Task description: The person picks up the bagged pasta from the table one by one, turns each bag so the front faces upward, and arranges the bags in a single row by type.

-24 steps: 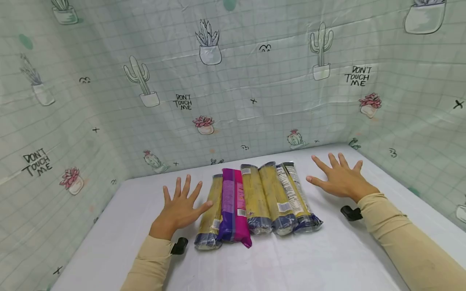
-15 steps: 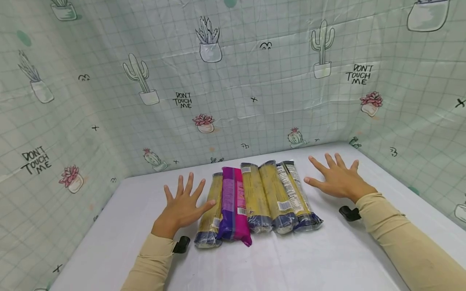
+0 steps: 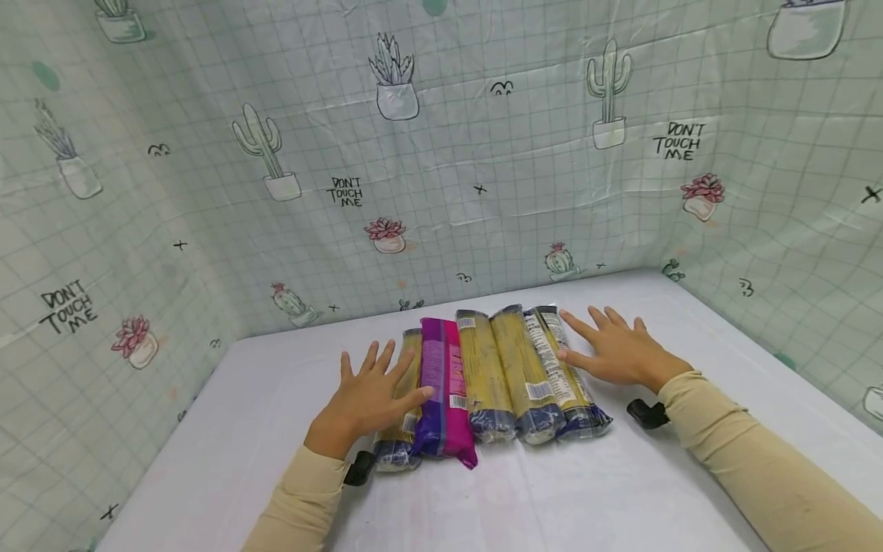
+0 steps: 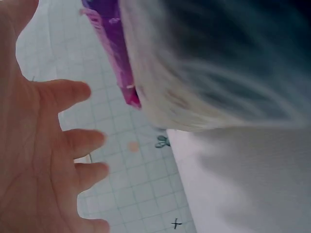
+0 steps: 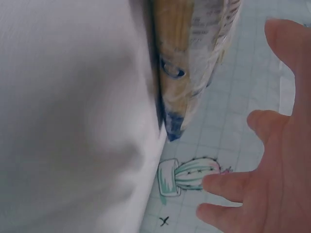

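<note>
Hovering, splayed wide — left hand (image 3: 364,400) above packets (image 3: 488,376), right hand (image 3: 621,351) near them

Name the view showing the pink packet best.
The head view: nearly all of the pink packet shows. The left wrist view catches only a strip beside a blurred packet; the right wrist view shows none.

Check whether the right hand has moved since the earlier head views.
Yes: the right hand has moved left, toward the rightmost packet, judged against the rightmost pink succulent print on the backdrop.
</note>
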`<state>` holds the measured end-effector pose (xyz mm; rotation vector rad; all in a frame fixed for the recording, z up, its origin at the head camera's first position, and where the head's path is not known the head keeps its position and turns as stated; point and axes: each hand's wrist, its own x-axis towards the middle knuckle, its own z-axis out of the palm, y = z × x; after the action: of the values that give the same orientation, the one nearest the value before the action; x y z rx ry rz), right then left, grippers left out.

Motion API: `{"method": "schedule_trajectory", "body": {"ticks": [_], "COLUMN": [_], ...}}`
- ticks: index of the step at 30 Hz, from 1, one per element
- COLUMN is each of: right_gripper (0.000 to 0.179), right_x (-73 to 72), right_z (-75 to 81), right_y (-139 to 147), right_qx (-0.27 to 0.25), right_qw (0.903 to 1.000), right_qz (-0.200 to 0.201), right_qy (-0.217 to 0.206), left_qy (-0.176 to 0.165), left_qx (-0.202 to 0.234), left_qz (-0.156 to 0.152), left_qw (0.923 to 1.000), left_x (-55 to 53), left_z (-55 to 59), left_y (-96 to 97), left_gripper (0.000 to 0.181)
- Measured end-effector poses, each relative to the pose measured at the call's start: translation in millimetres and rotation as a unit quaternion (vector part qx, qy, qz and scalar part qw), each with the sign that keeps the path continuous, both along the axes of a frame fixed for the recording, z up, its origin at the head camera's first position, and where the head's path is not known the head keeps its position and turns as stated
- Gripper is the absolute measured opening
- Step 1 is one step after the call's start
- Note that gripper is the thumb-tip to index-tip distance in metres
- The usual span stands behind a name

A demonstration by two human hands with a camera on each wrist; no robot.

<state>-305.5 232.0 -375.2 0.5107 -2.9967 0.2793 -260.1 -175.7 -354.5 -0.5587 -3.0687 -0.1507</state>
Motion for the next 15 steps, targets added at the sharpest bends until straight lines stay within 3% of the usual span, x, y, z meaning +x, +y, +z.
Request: {"method": "schedule_trajectory", "body": {"ticks": [5, 15], "right_gripper": [0.084, 0.082], "right_x": [3.2, 1.5], "right_z": [0.5, -7.0], "right_y": [-6, -13], "right_qx": [-0.02, -0.082], "right_qw": [0.9994, 0.9929], "right_qz": [0.027, 0.072], "right_qy": [-0.006, -0.048], "left_qy": [-0.001, 0.037], "left_qx": [0.004, 0.011], "left_qz": [-0.009, -0.081], "left_qw": [1.0, 0.996], "left_x": [3.4, 13.6], "left_z": [4.6, 8.3], "left_y": [7.1, 38.3], "left_gripper": [0.082, 0.066]}}
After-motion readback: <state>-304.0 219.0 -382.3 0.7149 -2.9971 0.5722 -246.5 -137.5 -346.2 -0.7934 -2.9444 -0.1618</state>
